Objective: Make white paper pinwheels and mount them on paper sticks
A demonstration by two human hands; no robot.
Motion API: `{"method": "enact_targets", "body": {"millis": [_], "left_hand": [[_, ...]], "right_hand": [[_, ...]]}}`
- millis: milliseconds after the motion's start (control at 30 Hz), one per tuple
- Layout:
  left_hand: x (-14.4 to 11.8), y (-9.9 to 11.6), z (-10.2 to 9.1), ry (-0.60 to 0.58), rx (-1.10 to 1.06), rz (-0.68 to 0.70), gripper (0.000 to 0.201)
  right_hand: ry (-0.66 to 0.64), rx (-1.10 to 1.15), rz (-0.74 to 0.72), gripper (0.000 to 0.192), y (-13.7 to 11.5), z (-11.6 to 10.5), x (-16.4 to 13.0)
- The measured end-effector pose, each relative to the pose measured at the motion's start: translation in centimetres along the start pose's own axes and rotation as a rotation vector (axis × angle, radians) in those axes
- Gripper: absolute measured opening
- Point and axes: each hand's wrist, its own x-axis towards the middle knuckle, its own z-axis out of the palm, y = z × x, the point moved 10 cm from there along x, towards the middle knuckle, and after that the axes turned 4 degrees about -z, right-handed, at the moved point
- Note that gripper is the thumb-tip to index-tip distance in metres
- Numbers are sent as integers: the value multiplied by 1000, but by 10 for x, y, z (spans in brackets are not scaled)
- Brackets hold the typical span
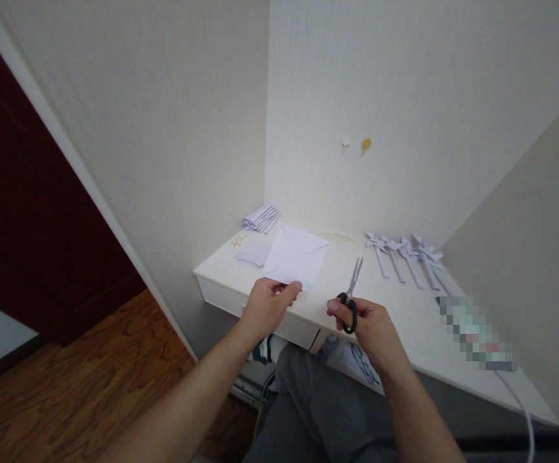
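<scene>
Here I am, left hand (266,310) pinching 1 white sheet (296,252) by its near edge above the desk (420,321); right hand (370,321) grips the scissors (350,294), blades pointing away. I'd want that pinch light, sheet flat, tips clear.

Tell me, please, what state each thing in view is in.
Paper sheet: flat, slit or creased near its corners, held by the left hand
Scissors: blades slightly apart, held in the right hand
Paper pinwheels: assembled, lying in a row
Paper tubes: rolled, piled together
Drawer: looks shut
Device: pixelated, state unclear
</scene>
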Motion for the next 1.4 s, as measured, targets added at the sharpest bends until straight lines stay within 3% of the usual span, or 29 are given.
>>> {"method": "enact_targets", "body": {"millis": [133, 300, 400, 500, 567, 767, 1400], "left_hand": [[-13, -4, 28, -178, -15, 2, 34], [-24, -16, 52, -326, -30, 18, 28], [-20, -22, 44, -301, -88, -17, 28], [-6, -19, 7, -89, -279, -13, 50], [1, -18, -5, -62, -363, -45, 53], [-2, -31, 22, -359, -338, -237, 44], [-8, -48, 36, -327, -313, -275, 41]], "right_hand": [[97, 77, -71, 44, 0, -9, 0], [101, 60, -123, 35, 2, -12, 1], [95, 56, -120, 32, 2, -16, 1], [37, 56, -86, 31, 1, -14, 1], [-28, 59, -51, 27, 1, -8, -1], [-125, 57, 23, 26, 2, 8, -4], [22, 126, 16, 30, 9, -3, 1]]}}
